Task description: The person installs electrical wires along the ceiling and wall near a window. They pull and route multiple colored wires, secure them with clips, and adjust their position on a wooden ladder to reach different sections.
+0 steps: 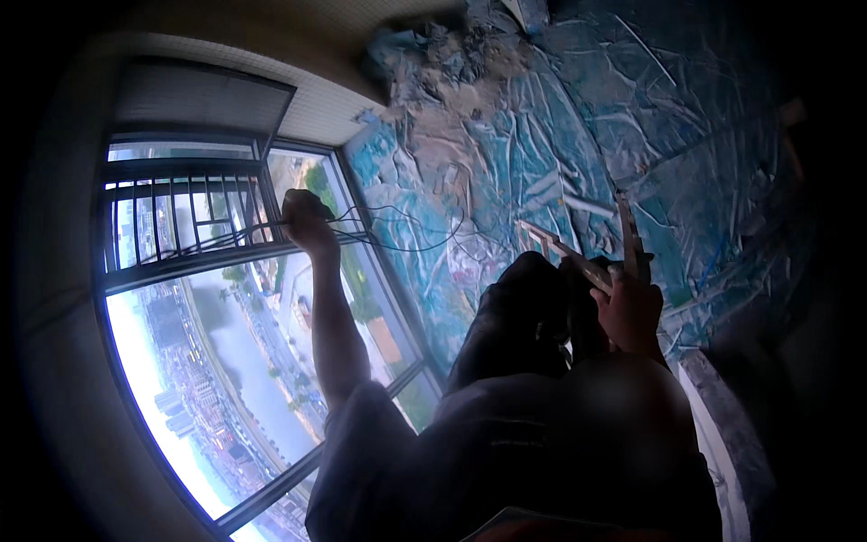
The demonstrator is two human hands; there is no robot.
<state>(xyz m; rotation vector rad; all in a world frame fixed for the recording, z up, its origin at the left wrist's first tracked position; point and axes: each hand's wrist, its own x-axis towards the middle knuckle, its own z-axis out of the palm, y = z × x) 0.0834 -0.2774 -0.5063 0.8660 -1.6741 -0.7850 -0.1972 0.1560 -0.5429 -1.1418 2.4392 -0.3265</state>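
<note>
Overhead view of a person working beside a tall window. The left hand [309,224], raised in front of the glazing, is closed around a bundle of thin dark wires [257,228]; one side of the bundle runs toward the left past the railing [209,206], while the other trails rightward in loose loops above the blue sheeting [533,163]. The right hand [630,312], low and near the dark-clad knees [506,312], is clamped on a wood-coloured, two-armed piece [629,235], whose exact kind cannot be told; its arms spread away from the fist. Good handling of the wires probably calls for a firm but unkinked grip, slack fed evenly, and the loops kept from crossing one another or catching on the two-armed piece. Edges to respect are the bars of the railing and the window frame [253,267], where a strand might snag or chafe; whether any pane stands ajar cannot be told. The wider room for movement appears to lie rightward, above the sheeting, although its folds and the heaped debris [452,108] could trip a foot or hook a loop.
</note>
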